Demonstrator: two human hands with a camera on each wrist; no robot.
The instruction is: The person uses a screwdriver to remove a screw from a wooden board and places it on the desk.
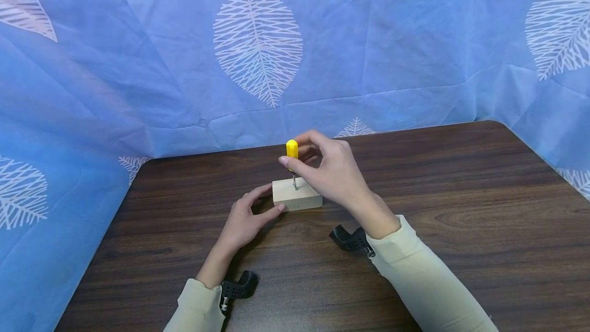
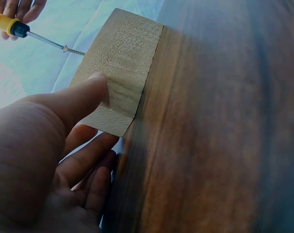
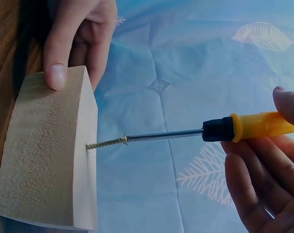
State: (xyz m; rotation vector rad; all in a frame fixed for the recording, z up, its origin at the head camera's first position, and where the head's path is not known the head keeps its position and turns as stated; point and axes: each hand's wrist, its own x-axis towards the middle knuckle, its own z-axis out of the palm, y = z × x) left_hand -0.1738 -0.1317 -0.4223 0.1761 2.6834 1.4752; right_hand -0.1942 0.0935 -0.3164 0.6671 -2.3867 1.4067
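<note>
A pale wooden block lies on the dark table. My left hand grips its left end, thumb on the near face and fingers behind it. Out of the block's top stands a brass-coloured screw, its tip in the wood and most of its thread showing. The shaft of a yellow-handled screwdriver meets the screw head, roughly in line with it. My right hand pinches the yellow handle between thumb and fingers, above the block. In the left wrist view the screwdriver's black collar shows beyond the block.
The dark wood-grain table extends around the block. Behind it hangs a blue cloth with white leaf prints. Black wrist mounts sit at both sleeve cuffs, just above the table.
</note>
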